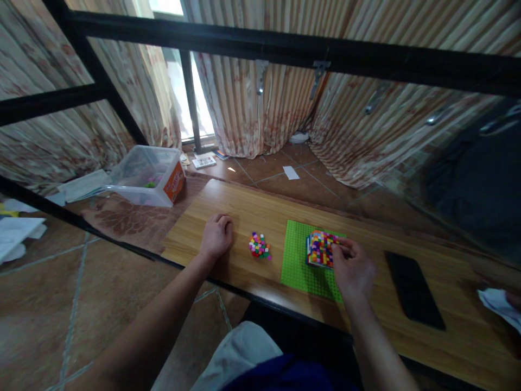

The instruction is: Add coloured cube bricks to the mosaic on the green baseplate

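Note:
A block built of small multicoloured toy bricks (pixel 320 247) sits on a lime-green studded baseplate (pixel 293 260) on the wooden table. At its right end is my right hand (pixel 355 267), thumb and fingertips pinched together against the upper right edge. Whatever lies between those fingertips is hidden. My left hand (pixel 217 234) rests on the tabletop to the left, its fingers curled in, with nothing visible in them. Between that hand and the baseplate lies a small heap of loose coloured bricks (pixel 259 246).
A black phone-like slab (pixel 414 289) lies right of the baseplate on the table (pixel 240 203). Beyond the table's left end, a clear plastic bin (pixel 140 176) with an orange label stands on the floor. A black metal bar (pixel 228 37) crosses above, before curtains. White crumpled material (pixel 500 307) is at far right.

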Demonstrator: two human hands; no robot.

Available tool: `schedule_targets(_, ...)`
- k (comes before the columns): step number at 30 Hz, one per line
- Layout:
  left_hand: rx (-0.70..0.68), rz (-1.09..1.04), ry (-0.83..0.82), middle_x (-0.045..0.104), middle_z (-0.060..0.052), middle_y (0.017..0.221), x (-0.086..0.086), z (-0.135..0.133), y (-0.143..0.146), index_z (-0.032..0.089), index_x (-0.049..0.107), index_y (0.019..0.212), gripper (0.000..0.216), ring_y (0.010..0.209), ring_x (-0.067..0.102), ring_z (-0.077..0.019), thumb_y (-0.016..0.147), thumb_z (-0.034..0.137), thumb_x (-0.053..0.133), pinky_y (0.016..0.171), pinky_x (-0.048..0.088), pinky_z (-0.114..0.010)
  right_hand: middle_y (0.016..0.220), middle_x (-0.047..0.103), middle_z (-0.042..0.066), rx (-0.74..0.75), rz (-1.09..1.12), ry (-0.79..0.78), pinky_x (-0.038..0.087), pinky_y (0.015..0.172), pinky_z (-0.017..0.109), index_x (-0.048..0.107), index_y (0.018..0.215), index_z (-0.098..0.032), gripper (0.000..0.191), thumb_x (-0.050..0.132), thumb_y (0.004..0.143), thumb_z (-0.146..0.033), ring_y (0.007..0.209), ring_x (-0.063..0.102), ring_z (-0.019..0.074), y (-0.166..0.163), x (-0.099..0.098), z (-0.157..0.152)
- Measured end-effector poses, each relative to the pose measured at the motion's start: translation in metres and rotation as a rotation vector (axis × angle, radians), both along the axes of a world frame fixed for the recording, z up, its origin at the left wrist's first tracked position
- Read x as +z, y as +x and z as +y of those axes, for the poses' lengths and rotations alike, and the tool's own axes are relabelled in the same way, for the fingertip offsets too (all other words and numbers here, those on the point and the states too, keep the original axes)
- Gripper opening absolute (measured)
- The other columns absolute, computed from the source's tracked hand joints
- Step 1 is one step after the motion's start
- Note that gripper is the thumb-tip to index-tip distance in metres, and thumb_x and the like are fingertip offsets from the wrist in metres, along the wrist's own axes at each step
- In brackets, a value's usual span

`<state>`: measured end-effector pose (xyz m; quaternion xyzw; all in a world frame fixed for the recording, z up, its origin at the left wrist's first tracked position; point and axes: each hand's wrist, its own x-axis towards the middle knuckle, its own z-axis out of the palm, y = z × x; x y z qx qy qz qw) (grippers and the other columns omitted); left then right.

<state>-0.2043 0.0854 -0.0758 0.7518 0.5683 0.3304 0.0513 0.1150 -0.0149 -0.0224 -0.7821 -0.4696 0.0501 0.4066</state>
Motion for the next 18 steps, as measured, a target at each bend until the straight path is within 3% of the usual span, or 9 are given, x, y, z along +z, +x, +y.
schedule_targets(3,-0.012,-0.019,-0.006,0.064,-0.01,0.095,0.002,-0.001,0.001,0.018,0.064,0.088,0.018,0.094,0.059,-0.0226,0.088,0.02,0.046,0.089,0.049,-0.038,0.091,0.072,0.011,0.038,-0.091,0.083,0.047,0.079,0.037,0.069,0.099,-0.016,0.036,0.05,0.085,-0.043,0.082,0.065,0.0237,-0.015,0.001,-0.007)
schedule_targets(8,-0.002,-0.025,-0.034,0.064,-0.009,0.095,0.004,-0.003,0.002,0.019,0.064,0.086,0.017,0.094,0.059,-0.0224,0.088,0.02,0.047,0.088,0.049,-0.038,0.092,0.071,0.007,0.391,-0.164,0.042,0.043,0.084,0.037,0.069,0.093,-0.02,0.029,0.047,0.09,-0.039,0.087,0.061,0.0221,-0.063,-0.007,-0.019)
schedule_targets(10,-0.001,-0.026,-0.036,0.064,-0.009,0.095,0.003,-0.003,0.002,0.019,0.064,0.086,0.017,0.094,0.059,-0.0224,0.088,0.02,0.047,0.089,0.048,-0.038,0.09,0.07,0.006,0.469,-0.176,-0.014,0.042,0.083,0.037,0.068,0.093,-0.021,0.028,0.047,0.09,-0.039,0.088,0.059,0.0224,-0.081,-0.016,-0.02)
schedule_targets(18,0.001,-0.023,-0.035,0.064,-0.009,0.095,0.003,-0.003,0.002,0.019,0.064,0.088,0.017,0.095,0.059,-0.023,0.088,0.02,0.047,0.09,0.048,-0.039,0.087,0.065,0.007,0.491,-0.294,-0.11,0.037,0.08,0.036,0.067,0.089,-0.021,0.02,0.052,0.088,-0.034,0.086,0.053,0.0231,-0.109,-0.041,-0.011)
